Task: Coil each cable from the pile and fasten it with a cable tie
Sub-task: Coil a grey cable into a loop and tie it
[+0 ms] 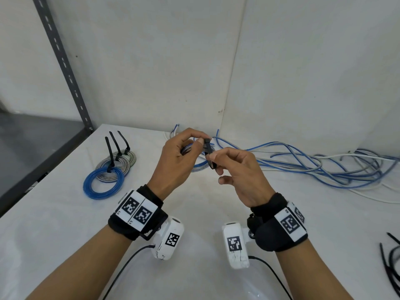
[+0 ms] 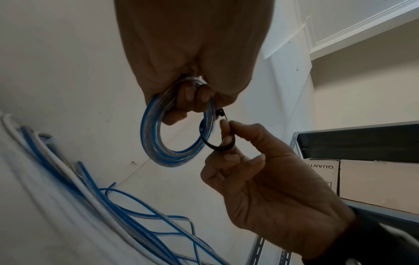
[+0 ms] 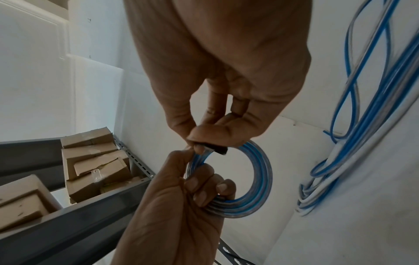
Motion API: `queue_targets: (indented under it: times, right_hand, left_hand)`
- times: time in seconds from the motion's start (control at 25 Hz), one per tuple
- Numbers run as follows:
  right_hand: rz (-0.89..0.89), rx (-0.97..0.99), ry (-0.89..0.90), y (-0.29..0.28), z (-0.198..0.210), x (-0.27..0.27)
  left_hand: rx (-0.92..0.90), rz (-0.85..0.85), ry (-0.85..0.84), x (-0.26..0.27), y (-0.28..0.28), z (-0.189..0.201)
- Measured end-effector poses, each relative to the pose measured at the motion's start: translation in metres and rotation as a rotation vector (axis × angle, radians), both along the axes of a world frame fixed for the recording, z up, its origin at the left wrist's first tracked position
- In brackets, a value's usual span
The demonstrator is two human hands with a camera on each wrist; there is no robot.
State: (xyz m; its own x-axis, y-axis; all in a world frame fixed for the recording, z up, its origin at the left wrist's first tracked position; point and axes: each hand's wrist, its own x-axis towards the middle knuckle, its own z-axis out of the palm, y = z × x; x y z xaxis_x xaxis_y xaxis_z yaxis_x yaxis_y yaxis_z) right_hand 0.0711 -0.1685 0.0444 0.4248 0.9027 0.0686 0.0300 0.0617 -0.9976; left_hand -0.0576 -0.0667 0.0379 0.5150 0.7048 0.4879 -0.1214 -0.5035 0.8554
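With the left hand (image 1: 173,161) gripping the coil (image 2: 179,132) above mid-tabletop (image 1: 65,224) and the right hand (image 1: 240,176) pinching the tie (image 2: 213,143) looped round it, a slipped pinch could let the loop spring open.

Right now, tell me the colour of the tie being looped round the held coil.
Black. The cable tie shows best in the left wrist view.
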Motion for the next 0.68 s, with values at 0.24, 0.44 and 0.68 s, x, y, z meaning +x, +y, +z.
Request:
queue_targets:
  times: [0.24,0.44,0.68]
  right_hand:
    - [-0.017,-0.007,0.047,0.001,0.001,0.000]
    - [0.002,-0.031,0.224,0.000,0.003,-0.002]
    - [0.022,-0.022,0.310,-0.005,0.013,0.003]
  left_hand:
    - [0.050,0.073,0.002,0.004,0.002,-0.009]
    - [0.107,0.117,-0.005,0.006,0.000,-0.009]
    - [0.126,0.089,0.017,0.006,-0.009,-0.012]
